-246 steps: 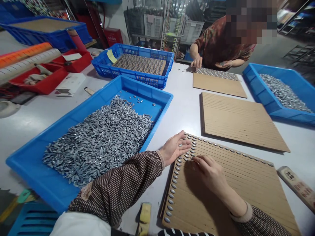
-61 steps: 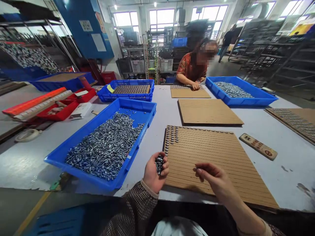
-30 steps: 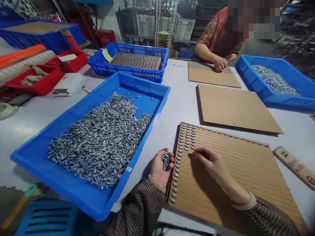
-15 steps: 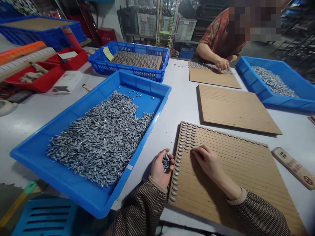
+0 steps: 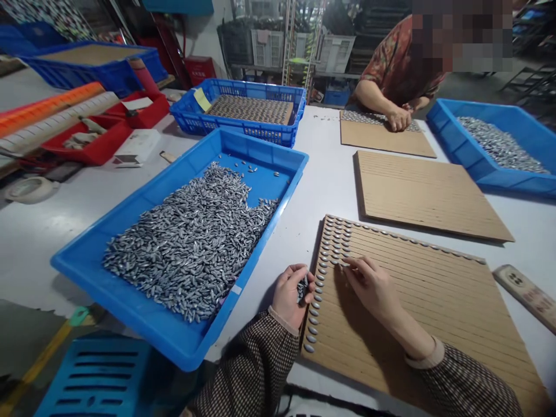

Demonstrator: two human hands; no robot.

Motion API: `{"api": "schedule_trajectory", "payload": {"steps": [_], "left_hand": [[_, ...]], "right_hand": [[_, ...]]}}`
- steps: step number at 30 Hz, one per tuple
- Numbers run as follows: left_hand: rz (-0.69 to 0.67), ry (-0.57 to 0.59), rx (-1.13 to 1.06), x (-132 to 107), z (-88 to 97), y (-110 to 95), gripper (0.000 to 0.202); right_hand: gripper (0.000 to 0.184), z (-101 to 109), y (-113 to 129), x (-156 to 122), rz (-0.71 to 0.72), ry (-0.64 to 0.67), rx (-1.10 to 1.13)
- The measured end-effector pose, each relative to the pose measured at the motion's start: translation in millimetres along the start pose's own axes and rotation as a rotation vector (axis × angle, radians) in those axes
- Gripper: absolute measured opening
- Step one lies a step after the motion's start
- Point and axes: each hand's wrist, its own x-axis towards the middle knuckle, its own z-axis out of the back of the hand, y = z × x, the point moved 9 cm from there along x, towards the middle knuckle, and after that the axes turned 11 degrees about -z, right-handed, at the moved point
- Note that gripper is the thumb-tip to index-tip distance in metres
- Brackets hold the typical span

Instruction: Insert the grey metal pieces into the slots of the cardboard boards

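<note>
My left hand (image 5: 292, 294) is curled around several small grey spindle-shaped pieces (image 5: 301, 288), just off the left edge of a grooved cardboard sheet (image 5: 417, 313). More of these pieces lie on the sheet, in a column down its left side, in short rows at its upper left and along its top edge. My right hand (image 5: 373, 289) reaches over the sheet, thumb and index finger pinched on a grey spindle-shaped piece (image 5: 343, 264) at the end of a short row. To the left, a blue tray (image 5: 143, 333) holds a large heap of the same pieces.
Behind the sheet is a cardboard stack (image 5: 430, 188); right of it, a wooden block (image 5: 527, 295). Across the table a person's hand (image 5: 398, 119) works on another sheet, beside a second blue tray (image 5: 490, 184). A blue crate (image 5: 243, 136) and red bins (image 5: 93, 152) stand farther left.
The whole view has shifted slightly, with the table's things now farther right. My left thumb has closed in over the pieces in that hand. My right fingertips stay at the same row end.
</note>
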Motion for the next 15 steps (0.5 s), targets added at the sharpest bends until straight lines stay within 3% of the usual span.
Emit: {"api": "schedule_trajectory", "payload": {"steps": [4,6,11,15], "left_hand": [[-0.017,0.108,0.037,-2,-8.3,0,0.029],[-0.025,0.109,0.07,-4,-9.0,0,0.028],[-0.02,0.107,0.121,-9,-10.5,2,0.03],[0.009,0.132,0.141,-12,-13.4,5,0.033]], "right_hand": [[0.024,-8,36,-5,-0.032,0.195,0.313],[0.026,-19,47,-5,-0.124,0.292,0.466],[0.027,-49,47,-9,-0.449,0.45,0.891],[0.027,-50,41,-13,-0.496,0.414,0.998]]}}
